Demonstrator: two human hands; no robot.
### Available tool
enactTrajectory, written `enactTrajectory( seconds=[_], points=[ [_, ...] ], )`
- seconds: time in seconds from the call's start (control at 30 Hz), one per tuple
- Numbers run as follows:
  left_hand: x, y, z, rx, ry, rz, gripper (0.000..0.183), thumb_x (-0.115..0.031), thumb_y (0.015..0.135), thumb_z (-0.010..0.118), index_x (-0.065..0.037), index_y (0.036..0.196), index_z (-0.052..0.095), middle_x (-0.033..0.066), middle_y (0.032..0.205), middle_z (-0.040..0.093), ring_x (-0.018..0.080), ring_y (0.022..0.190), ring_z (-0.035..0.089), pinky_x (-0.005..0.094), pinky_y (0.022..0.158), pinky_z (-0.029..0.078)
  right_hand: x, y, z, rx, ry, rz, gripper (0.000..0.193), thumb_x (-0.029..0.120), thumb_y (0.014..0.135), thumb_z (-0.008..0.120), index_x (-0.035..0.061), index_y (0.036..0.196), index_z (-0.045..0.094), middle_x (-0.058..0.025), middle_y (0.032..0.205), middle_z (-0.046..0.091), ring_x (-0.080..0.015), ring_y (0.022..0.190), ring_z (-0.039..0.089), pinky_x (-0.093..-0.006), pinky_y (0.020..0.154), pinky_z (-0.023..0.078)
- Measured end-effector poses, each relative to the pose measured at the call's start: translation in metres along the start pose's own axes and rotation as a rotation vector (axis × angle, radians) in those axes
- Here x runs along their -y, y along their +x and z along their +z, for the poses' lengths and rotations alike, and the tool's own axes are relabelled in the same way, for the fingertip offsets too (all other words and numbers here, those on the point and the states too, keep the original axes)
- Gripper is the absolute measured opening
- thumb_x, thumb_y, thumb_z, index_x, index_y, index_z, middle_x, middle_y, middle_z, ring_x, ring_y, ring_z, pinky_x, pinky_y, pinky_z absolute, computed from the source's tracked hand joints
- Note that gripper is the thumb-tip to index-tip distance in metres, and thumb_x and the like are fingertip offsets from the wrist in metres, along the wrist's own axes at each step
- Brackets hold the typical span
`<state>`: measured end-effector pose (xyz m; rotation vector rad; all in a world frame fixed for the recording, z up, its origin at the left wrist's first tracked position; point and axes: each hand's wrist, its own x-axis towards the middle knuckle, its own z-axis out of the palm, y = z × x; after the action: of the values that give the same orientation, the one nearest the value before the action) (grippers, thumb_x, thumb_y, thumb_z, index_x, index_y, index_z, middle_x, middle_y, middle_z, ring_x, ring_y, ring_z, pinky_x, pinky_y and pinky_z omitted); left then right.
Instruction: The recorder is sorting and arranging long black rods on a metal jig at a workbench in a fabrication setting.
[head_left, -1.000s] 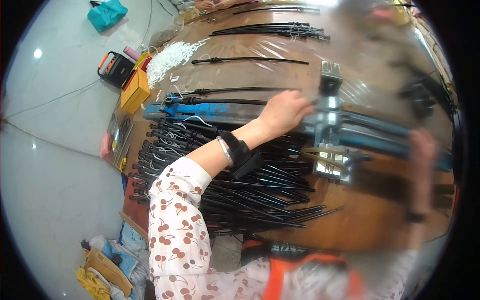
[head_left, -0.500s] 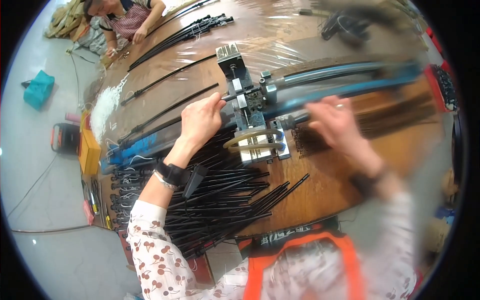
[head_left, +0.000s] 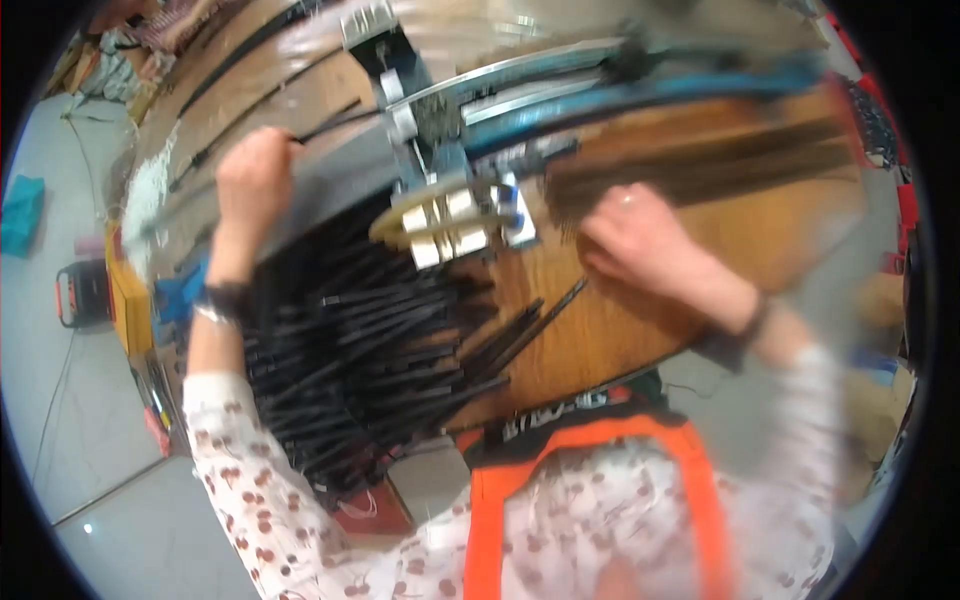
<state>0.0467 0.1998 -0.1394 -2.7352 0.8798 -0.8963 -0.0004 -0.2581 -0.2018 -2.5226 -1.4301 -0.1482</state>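
My left hand (head_left: 255, 175) is closed around a thin black rod (head_left: 345, 124), left of a metal clamping fixture (head_left: 435, 120). The rod runs from my fist toward the fixture's small silver blocks. Looped yellowish hoses (head_left: 400, 222) curve over the fixture's near end. To the right, my right hand (head_left: 638, 238) is closed low over the wooden table (head_left: 545, 330), beside the near edge of a bundle of thin dark rods (head_left: 710, 170). Its fingertips are turned under, so whatever they hold is hidden. Motion blurs both hands somewhat.
A large heap of black rods (head_left: 350, 350) lies below the fixture. Blue rails (head_left: 640, 100) stretch right from it. At the left are a white pile (head_left: 150, 195), a yellow box (head_left: 130, 305) and a black-and-orange case (head_left: 82, 292) on the floor.
The whole view has shifted. My left hand has moved left, away from the fixture. My right hand has come nearer to me, from beside the fixture to the bundle's near edge.
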Motion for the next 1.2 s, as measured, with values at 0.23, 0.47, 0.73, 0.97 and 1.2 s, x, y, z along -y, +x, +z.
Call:
enactTrajectory(
  seconds=[0.23, 0.47, 0.73, 0.97, 1.2],
  points=[
    [-0.11, 0.003, -0.077, 0.245, 0.077, -0.226, 0.011, -0.021, 0.088, 0.064, -0.011, 0.093, 0.063, 0.0062, 0.082, 0.059, 0.0247, 0.084, 0.06, 0.0372, 0.073, 0.043, -0.001, -0.003, 0.015, -0.031, 0.019, -0.026, 0.028, 0.011, 0.064, 0.068, 0.0078, 0.089, 0.057, -0.0107, 0.086, 0.054, -0.0306, 0.085, 0.054, -0.0409, 0.075, 0.046],
    [-0.346, -0.046, -0.112, 0.285, -0.387, -0.401, 0.015, -0.014, 0.079, 0.057, -0.006, 0.091, 0.061, 0.0075, 0.087, 0.056, 0.0217, 0.08, 0.058, 0.0332, 0.075, 0.046, 0.046, -0.014, -0.016, 0.122, 0.493, 0.166, 0.01, 0.009, 0.088, 0.064, 0.0004, 0.093, 0.064, -0.0158, 0.083, 0.062, -0.0338, 0.08, 0.061, -0.0389, 0.07, 0.049],
    [-0.371, -0.06, -0.078, 0.278, -0.258, -0.547, 0.023, -0.015, 0.078, 0.059, -0.004, 0.098, 0.059, 0.0117, 0.095, 0.055, 0.0229, 0.082, 0.059, 0.0347, 0.074, 0.048, 0.055, -0.056, 0.0, 0.109, 1.056, 0.679, 0.024, 0.019, 0.099, 0.057, -0.0027, 0.101, 0.068, -0.0018, 0.081, 0.062, -0.0154, 0.077, 0.057, -0.0314, 0.071, 0.047],
    [-0.367, -0.048, -0.107, 0.171, -0.381, -0.591, 0.021, -0.01, 0.075, 0.061, -0.005, 0.095, 0.057, 0.0094, 0.087, 0.054, 0.0196, 0.078, 0.062, 0.0293, 0.053, 0.052, 0.063, -0.058, -0.018, 0.013, 0.962, 0.451, 0.022, 0.016, 0.101, 0.052, 0.003, 0.101, 0.07, -0.0032, 0.081, 0.062, -0.0162, 0.08, 0.059, -0.0314, 0.075, 0.048],
    [-0.331, 0.023, -0.139, 0.458, -0.512, -0.285, 0.017, -0.007, 0.078, 0.06, -0.005, 0.094, 0.054, 0.0104, 0.081, 0.06, 0.0239, 0.067, 0.066, 0.0334, 0.05, 0.053, 0.031, -0.087, -0.027, -0.264, 0.309, -0.195, 0.037, 0.008, 0.083, 0.073, 0.0033, 0.119, 0.066, -0.0101, 0.105, 0.068, -0.0328, 0.102, 0.061, -0.0426, 0.089, 0.05]
  ],
)
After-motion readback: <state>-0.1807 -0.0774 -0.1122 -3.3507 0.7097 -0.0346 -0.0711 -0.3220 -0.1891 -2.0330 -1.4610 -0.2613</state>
